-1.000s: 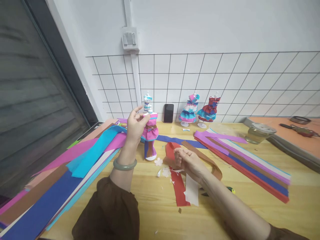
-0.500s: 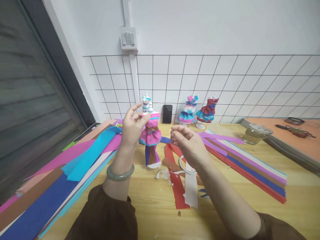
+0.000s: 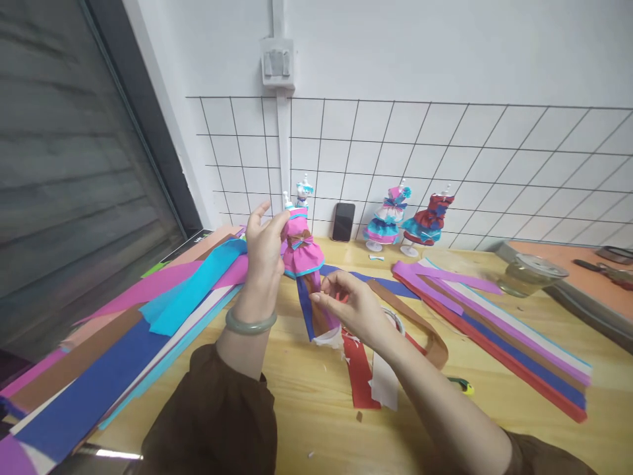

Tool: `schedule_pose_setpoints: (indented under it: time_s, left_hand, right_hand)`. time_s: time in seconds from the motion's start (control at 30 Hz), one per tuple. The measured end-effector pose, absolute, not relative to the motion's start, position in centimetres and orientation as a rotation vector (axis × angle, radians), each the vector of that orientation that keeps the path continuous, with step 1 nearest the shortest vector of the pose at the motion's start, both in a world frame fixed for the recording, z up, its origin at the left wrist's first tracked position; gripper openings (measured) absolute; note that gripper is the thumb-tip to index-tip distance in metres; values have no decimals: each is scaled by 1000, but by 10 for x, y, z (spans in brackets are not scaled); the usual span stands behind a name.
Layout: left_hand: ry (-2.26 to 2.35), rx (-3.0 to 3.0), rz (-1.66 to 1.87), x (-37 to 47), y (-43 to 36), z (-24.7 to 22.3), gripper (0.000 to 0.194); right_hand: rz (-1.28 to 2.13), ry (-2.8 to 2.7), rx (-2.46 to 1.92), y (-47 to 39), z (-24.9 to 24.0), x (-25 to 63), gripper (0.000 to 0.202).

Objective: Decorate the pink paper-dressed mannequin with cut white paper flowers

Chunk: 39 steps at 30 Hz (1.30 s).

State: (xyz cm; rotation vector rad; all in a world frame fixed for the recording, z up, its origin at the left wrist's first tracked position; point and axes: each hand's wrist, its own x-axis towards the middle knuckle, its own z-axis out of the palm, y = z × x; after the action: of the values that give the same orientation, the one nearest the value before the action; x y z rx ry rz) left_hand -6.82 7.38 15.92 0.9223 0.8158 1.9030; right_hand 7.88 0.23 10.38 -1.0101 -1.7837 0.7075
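Note:
A miniature dress form [image 3: 302, 241] in a pink crepe paper dress with a brown bow and blue hem leans slightly in front of me. My left hand [image 3: 264, 254] grips it from the left, thumb at the upper edge; its other fingers are partly behind. Blue, brown and purple strips [image 3: 312, 307] hang under the skirt. At these strips, my right hand [image 3: 349, 303] has thumb and forefinger nearly together; what lies between them, if anything, is too small to make out. Beneath that hand are a red strip [image 3: 363, 379], a white strip [image 3: 384, 379] and a partly hidden tape roll [image 3: 395, 320].
Paper strips fan out at left [image 3: 113, 359] and right [image 3: 519, 349]. Two dressed forms [image 3: 388, 218] [image 3: 430, 221] and a phone [image 3: 343, 221] stand by the wall; a smaller white figure [image 3: 304, 190] is behind my dress form. A lidded cup [image 3: 531, 274] and yellow-handled tool [image 3: 462, 385] are at right.
My right hand has dropped from beside the skirt to the hanging strips. The dress form has tilted, its base shifting right. The view has turned slightly, and a curled brown strip shows at right.

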Motion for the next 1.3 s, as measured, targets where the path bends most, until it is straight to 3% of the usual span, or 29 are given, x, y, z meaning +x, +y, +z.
schedule_pose_setpoints:
  time_s: [0.1,0.27,0.47,1.3]
  left_hand:
    - [814,902,1914,-69,75,159,58]
    - [784,894,1914,-69,77,157,59]
    - [743,925,1880,-59,74,153,57]
    - [714,829,1875,-60,76,153,56]
  right_hand:
    - [616,-1847,-934,0,103,76,10]
    - [548,-1711,-1027,4,96,73,19]
    - [803,-1460,-1105,13,87,70,32]
    - [867,-1533,-1067,24,75,70,27]
